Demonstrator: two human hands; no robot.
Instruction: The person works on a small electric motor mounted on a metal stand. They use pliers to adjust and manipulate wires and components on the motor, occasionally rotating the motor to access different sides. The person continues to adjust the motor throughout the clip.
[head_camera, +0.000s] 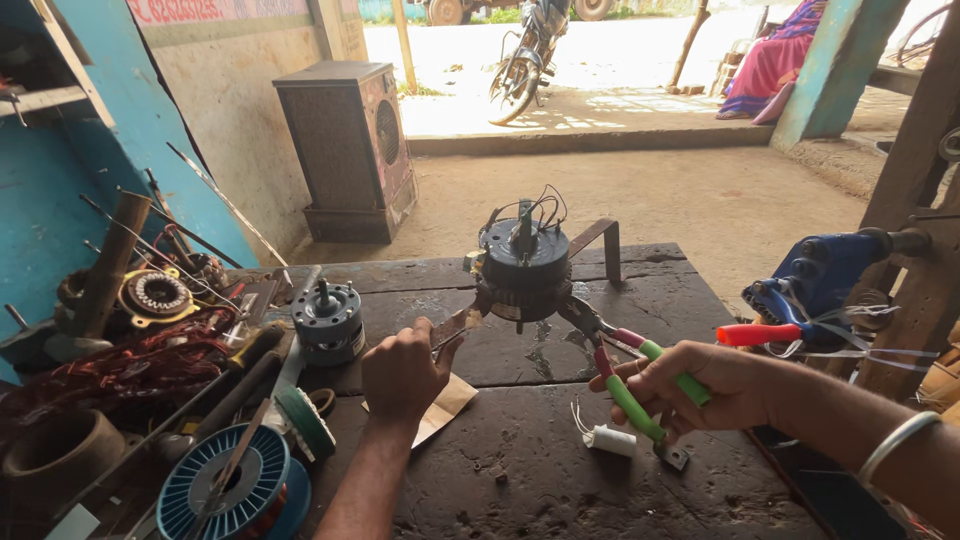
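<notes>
Motor (524, 268) gripped by left hand (403, 372), pliers (640, 385).

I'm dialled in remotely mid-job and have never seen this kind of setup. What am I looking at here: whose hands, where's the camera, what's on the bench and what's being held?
There is no machine: a person works with two bare hands, and the single picture comes from a camera on their head, looking down over a dark workbench toward an open doorway.

In the middle stands a round black fan motor with loose wires on top and metal bracket arms sticking out. The left hand grips one of these arms at the motor's lower left. The right hand holds pliers with green and red handles, their nose reaching to the motor's lower right side.

Also on the bench: a small white cylinder with wire leads, a piece of brown paper, a smaller grey motor, a blue wire spool, and a heap of copper windings and parts at the left.
</notes>
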